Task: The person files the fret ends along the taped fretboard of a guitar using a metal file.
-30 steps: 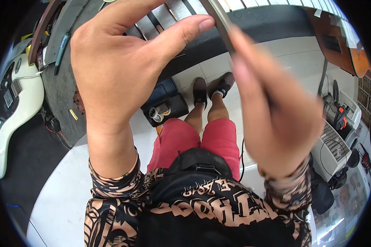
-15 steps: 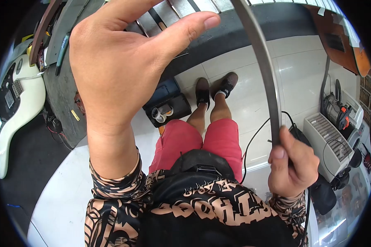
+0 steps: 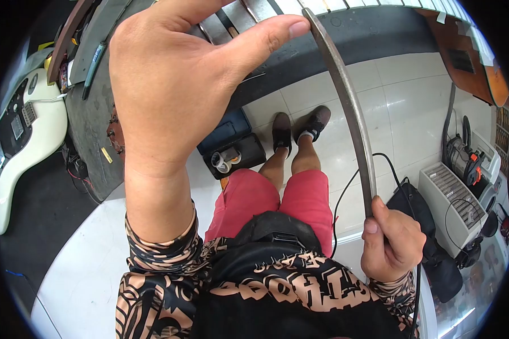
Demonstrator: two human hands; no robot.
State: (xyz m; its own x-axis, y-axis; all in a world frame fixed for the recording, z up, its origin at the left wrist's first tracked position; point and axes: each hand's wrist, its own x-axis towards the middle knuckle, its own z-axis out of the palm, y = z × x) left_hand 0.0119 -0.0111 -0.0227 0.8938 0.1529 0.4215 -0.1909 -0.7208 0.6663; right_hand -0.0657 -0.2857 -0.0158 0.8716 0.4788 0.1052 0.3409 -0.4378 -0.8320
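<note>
At four o'clock, the right hand (image 3: 395,244) tightly clasped the end of a metal bar (image 3: 354,121) rising toward twelve, probably leaving its length free. The left hand (image 3: 167,85), near ten, spread its thumb (image 3: 266,44) toward the bar's tip, perhaps for guidance; its hold was unclear.

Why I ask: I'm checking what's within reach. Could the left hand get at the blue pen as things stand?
Probably yes: the blue pen lies to the left of the left hand, with nothing visible blocking the way. The fingers run mostly out of frame, though, so whether they're free is unclear.
</note>
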